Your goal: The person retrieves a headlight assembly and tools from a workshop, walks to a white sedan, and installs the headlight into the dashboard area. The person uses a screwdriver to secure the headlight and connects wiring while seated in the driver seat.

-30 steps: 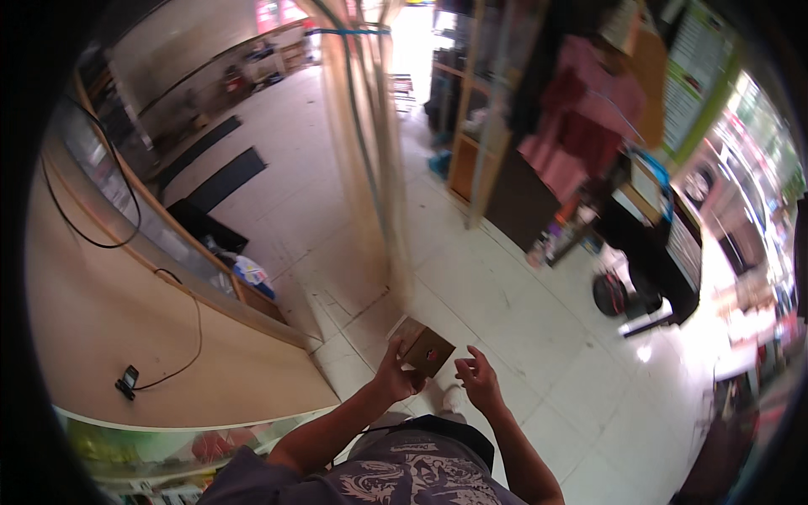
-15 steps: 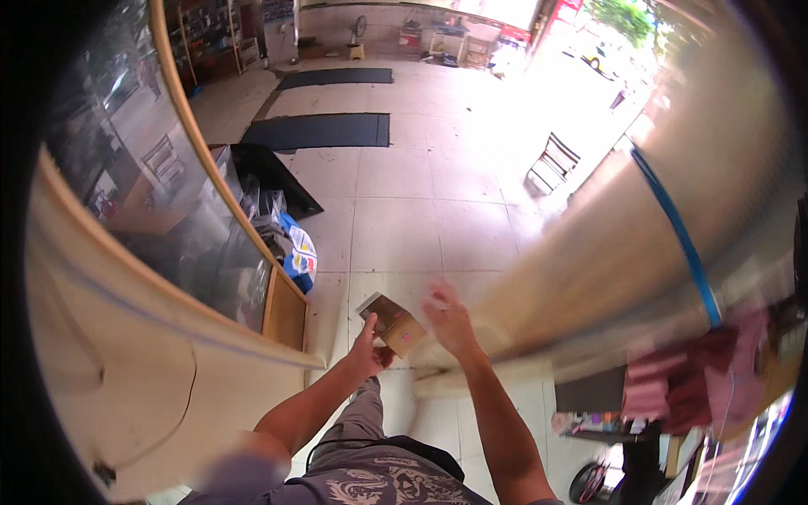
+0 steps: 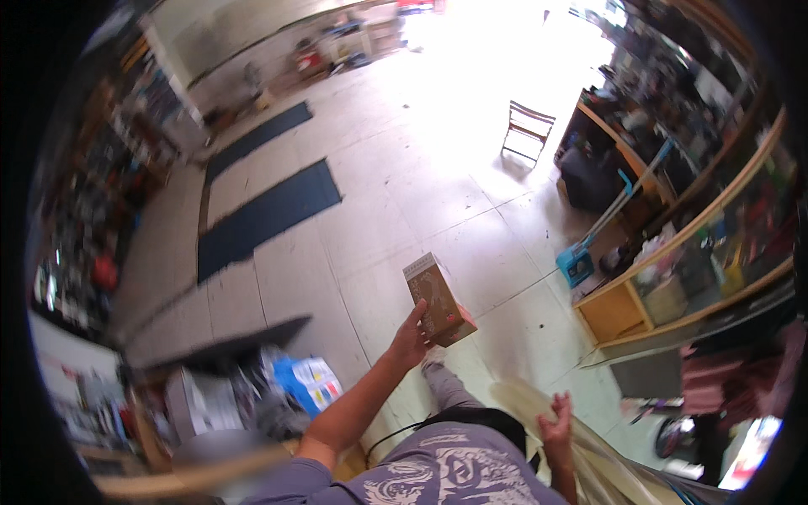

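My left hand (image 3: pixel 411 338) holds a small brown cardboard box (image 3: pixel 438 305) out in front of me, with the thumb on its near face and the other fingers beneath. The box is tilted, with dark print on its side. Low on the right, my right hand (image 3: pixel 555 425) is raised with its fingers apart and nothing seen in them. It is beside a cream translucent curtain (image 3: pixel 593 439) that trails off toward the lower right; whether the hand touches it I cannot tell.
Two dark mats (image 3: pixel 273 215) lie on the pale tiled floor to the left. A folding chair (image 3: pixel 528 132) stands ahead. On the right are a glass-fronted wooden cabinet (image 3: pixel 619 313) and a blue long-handled tool (image 3: pixel 576 265). Bags (image 3: pixel 307 383) and cluttered shelves line the left.
The view has turned and moved forward through the curtained opening. The curtain has swung from the right to low beside me. My right hand has dropped back; my left still holds the box.
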A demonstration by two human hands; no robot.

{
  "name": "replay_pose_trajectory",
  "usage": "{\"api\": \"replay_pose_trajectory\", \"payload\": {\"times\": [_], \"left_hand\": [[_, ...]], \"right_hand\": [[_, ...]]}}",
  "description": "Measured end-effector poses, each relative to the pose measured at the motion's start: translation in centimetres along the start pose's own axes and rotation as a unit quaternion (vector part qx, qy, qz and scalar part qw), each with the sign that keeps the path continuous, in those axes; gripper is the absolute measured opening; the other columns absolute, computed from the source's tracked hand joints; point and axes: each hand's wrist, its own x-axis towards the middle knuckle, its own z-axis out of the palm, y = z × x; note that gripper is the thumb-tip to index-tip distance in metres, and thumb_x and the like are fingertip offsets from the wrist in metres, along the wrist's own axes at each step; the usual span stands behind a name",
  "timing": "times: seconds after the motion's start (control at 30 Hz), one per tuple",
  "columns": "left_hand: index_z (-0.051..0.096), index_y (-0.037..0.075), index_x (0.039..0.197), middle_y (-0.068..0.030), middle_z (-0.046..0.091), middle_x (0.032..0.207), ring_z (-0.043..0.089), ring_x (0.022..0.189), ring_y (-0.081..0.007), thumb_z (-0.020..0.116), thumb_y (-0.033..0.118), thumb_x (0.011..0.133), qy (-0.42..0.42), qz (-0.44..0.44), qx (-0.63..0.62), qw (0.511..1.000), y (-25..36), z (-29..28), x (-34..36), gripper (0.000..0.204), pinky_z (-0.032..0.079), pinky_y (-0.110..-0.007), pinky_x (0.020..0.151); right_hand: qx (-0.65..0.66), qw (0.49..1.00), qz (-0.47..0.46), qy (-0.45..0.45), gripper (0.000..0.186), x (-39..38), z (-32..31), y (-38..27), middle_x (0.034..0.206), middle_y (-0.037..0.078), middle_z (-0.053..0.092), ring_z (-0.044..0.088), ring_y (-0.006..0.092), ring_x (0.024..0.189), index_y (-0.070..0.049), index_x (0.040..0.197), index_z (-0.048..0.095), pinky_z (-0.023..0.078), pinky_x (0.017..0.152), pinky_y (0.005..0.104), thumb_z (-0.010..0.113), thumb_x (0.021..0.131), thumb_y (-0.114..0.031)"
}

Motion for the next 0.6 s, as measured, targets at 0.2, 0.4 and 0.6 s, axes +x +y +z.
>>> {"api": "replay_pose_trajectory", "payload": {"times": [0.2, 0.4, 0.6], "left_hand": [[0.057, 0.020, 0.137, -0.0048, 0.063, 0.131, 0.060, 0.112, -0.0245, 0.046, 0.072, 0.093, -0.126, -0.003, -0.097, 0.987, 16.9, 2.4, 12.9, 0.069, 0.046, -0.039, 0.094], [0.054, 0.019, 0.142, -0.0106, 0.062, 0.134, 0.057, 0.125, -0.0320, 0.046, 0.075, 0.092, -0.160, 0.033, -0.174, 0.971, 32.6, 0.9, 23.9, 0.076, 0.043, -0.054, 0.105], [0.043, 0.017, 0.152, -0.0117, 0.050, 0.149, 0.051, 0.134, -0.0314, 0.047, 0.074, 0.093, -0.099, 0.076, -0.204, 0.971, 47.9, 1.4, 39.9, 0.082, 0.039, -0.054, 0.111]], "right_hand": [[0.104, 0.981, 0.101, 0.130, 0.048, 20.3, 8.7, -6.5, 0.112, 0.012, 0.069, 0.067, 0.0149, 0.087, 0.003, 0.138, 0.052, 0.053, 0.071, 0.0281, 0.061, 0.094, -0.010], [0.014, 0.995, -0.094, -0.032, 0.035, 43.5, 19.6, -25.9, 0.107, 0.013, 0.074, 0.070, 0.0186, 0.089, 0.004, 0.124, 0.064, 0.056, 0.080, 0.0309, 0.064, 0.094, -0.014], [-0.179, 0.912, -0.264, -0.257, 0.069, 64.1, 36.7, -44.3, 0.136, 0.022, 0.056, 0.065, 0.0296, 0.114, -0.002, 0.148, 0.042, 0.058, 0.088, 0.0390, 0.076, 0.090, -0.017]]}}
